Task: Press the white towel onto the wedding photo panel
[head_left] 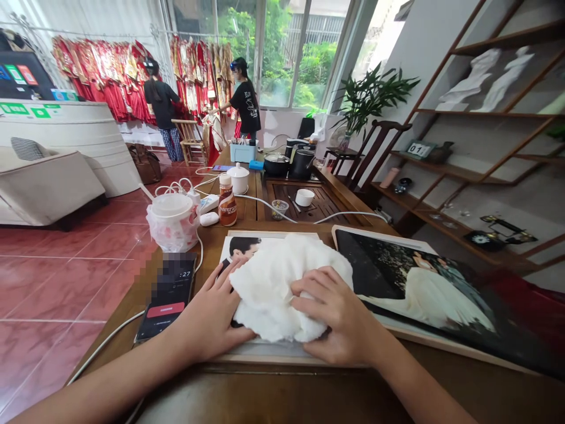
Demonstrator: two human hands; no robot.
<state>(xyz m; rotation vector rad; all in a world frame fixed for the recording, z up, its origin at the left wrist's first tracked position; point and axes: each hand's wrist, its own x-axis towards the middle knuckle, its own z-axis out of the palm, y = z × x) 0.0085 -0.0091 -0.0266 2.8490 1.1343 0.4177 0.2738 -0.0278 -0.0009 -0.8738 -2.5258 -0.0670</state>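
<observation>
A crumpled white cloth [269, 277] covers most of a framed photo [247, 242] lying flat on the wooden table. My right hand [324, 309] grips the cloth near its middle, fingers curled into the folds. At the picture's left side my left hand [216, 309] lies flat with fingers spread, its fingertips beside the cloth's edge. Part of the photo, a person's dark hair, shows above the cloth; the rest is hidden. To the right rests a larger framed wedding photo [424, 288], close to my right forearm.
Left of my hands lies a phone [170, 300] with a cable. Beyond it stand a bagged white tub [173, 218], a Nescafe bottle [227, 203] and a lidded white cup [239, 178]. A tea tray [326, 206] sits farther back. Two people stand near hanging red garments [106, 76].
</observation>
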